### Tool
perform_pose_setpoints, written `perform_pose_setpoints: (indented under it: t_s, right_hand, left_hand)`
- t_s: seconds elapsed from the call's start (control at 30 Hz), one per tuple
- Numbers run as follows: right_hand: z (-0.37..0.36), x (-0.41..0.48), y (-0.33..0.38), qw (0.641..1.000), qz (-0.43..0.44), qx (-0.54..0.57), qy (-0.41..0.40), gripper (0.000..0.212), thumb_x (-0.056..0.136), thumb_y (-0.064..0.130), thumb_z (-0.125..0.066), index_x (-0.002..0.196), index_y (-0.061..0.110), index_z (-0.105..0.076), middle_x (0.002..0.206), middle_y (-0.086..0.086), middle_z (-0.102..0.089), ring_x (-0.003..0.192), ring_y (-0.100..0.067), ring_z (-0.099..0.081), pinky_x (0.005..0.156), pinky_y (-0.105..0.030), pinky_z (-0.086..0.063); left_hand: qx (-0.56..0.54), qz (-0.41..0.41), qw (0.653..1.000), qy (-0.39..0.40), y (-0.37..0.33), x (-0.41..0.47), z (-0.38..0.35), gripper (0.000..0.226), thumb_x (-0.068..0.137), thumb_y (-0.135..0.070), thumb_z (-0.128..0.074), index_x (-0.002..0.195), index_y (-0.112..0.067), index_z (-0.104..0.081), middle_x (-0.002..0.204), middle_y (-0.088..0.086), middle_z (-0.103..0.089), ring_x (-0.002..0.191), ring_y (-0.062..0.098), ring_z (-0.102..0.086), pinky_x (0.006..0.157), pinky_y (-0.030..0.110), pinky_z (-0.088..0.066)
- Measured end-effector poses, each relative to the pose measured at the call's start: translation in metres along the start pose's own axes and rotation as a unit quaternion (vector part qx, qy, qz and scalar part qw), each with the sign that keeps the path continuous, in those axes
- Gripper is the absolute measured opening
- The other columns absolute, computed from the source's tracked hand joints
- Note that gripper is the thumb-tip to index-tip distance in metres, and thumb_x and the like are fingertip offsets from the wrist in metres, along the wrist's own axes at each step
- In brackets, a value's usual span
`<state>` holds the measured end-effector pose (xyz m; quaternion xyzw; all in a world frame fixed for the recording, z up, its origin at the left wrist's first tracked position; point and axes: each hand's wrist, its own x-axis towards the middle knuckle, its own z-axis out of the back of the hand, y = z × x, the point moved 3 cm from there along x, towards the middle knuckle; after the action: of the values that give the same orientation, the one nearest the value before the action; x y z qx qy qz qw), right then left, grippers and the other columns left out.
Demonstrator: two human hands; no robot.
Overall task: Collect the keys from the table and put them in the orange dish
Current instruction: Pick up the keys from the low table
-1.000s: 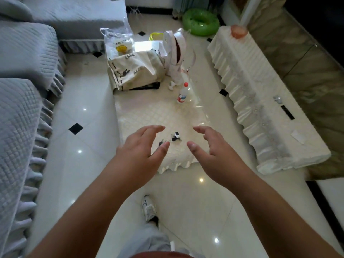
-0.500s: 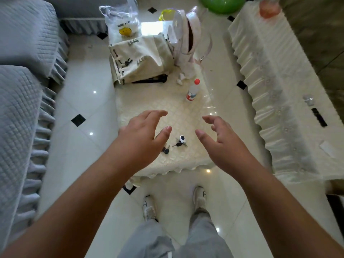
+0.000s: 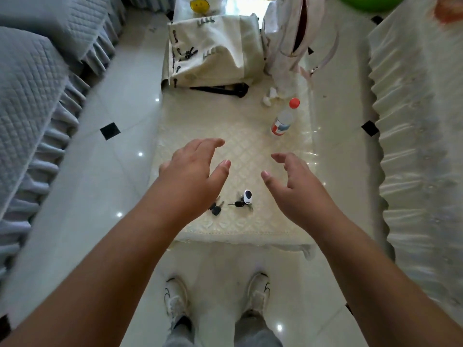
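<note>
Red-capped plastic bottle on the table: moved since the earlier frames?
No. The red-capped clear plastic bottle stands at the same spot on the cream quilted table cover, just before the crumpled white tissue. Only the head camera tilted down.

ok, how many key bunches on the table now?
2. A black-headed key bunch lies partly under the left hand; a bunch with a white-and-blue oval fob lies beside it, near the right hand. More may be hidden.

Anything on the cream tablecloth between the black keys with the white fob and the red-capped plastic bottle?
No. In the head view, only bare cream tablecloth lies between the keys and the bottle.
</note>
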<state>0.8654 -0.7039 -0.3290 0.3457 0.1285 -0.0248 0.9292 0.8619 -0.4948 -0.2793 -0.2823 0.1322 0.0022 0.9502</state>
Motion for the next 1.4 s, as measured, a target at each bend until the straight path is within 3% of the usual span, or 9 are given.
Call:
perform_pose_setpoints:
  t_s: [0.23,0.33,0.43,0.57,0.77,1.13,1.4]
  right_hand:
    - [-0.100,0.047,-0.081,0.999,-0.031,-0.036,0.010,0.047,0.091,0.046,-0.055,0.133,0.026,-0.048,0.134,0.004,-0.051,0.115,-0.017,-0.052,0.094,-0.037,-0.042]
    - [-0.149,0.060,-0.123,0.996,-0.068,-0.060,0.025,0.042,0.091,0.043,-0.057,0.127,0.021,-0.056,0.129,0.001,-0.054,0.115,-0.017,-0.052,0.089,-0.033,-0.042]
    - [-0.191,0.070,-0.160,0.989,-0.112,-0.085,0.043,0.042,0.089,0.041,-0.061,0.124,0.018,-0.059,0.125,-0.002,-0.056,0.113,-0.022,-0.053,0.090,-0.038,-0.045]
    - [-0.227,0.080,-0.194,0.980,-0.131,-0.149,0.015,0.037,0.083,0.039,-0.068,0.112,0.017,-0.065,0.118,-0.004,-0.058,0.110,-0.027,-0.052,0.085,-0.039,-0.045]
    - [-0.253,0.087,-0.214,0.960,-0.122,-0.247,-0.047,0.020,0.076,0.040,-0.067,0.092,0.029,-0.073,0.110,0.006,-0.060,0.103,-0.025,-0.050,0.083,-0.037,-0.035]
    - [-0.257,0.084,-0.213,0.963,-0.089,-0.224,-0.118,0.011,0.073,0.029,-0.062,0.081,0.027,-0.070,0.098,0.009,-0.063,0.096,-0.021,-0.052,0.079,-0.035,-0.029]
    - [-0.263,0.074,-0.222,0.959,-0.101,-0.256,-0.073,0.025,0.076,0.043,-0.067,0.099,0.034,-0.071,0.115,0.013,-0.060,0.106,-0.020,-0.049,0.085,-0.038,-0.032]
  left_hand:
    - [-0.021,0.032,0.999,-0.005,0.052,0.034,-0.072,0.047,0.096,-0.048,-0.039,0.142,-0.036,-0.037,0.146,-0.009,-0.041,0.132,0.015,-0.039,0.105,0.051,-0.035]
    - [-0.022,0.036,0.999,-0.008,0.074,0.045,-0.096,0.047,0.097,-0.047,-0.040,0.141,-0.034,-0.039,0.147,-0.008,-0.041,0.133,0.015,-0.037,0.106,0.052,-0.034]
    - [-0.017,0.036,0.999,-0.010,0.090,0.055,-0.117,0.047,0.097,-0.047,-0.040,0.142,-0.034,-0.039,0.147,-0.009,-0.040,0.134,0.015,-0.036,0.107,0.052,-0.033]
    - [-0.029,0.033,0.999,-0.008,0.105,0.063,-0.144,0.046,0.097,-0.047,-0.040,0.141,-0.034,-0.040,0.146,-0.009,-0.041,0.133,0.015,-0.037,0.106,0.051,-0.034]
    - [-0.037,0.029,0.999,-0.004,0.119,0.070,-0.178,0.043,0.097,-0.047,-0.040,0.138,-0.034,-0.043,0.143,-0.011,-0.043,0.131,0.014,-0.039,0.105,0.049,-0.035]
    - [-0.037,0.036,0.999,0.009,0.127,0.077,-0.195,0.037,0.097,-0.046,-0.038,0.128,-0.034,-0.053,0.135,-0.012,-0.049,0.126,0.014,-0.042,0.101,0.050,-0.037]
    - [-0.023,0.038,0.999,0.024,0.127,0.077,-0.205,0.036,0.096,-0.048,-0.037,0.125,-0.036,-0.055,0.131,-0.014,-0.051,0.122,0.012,-0.043,0.102,0.049,-0.037]
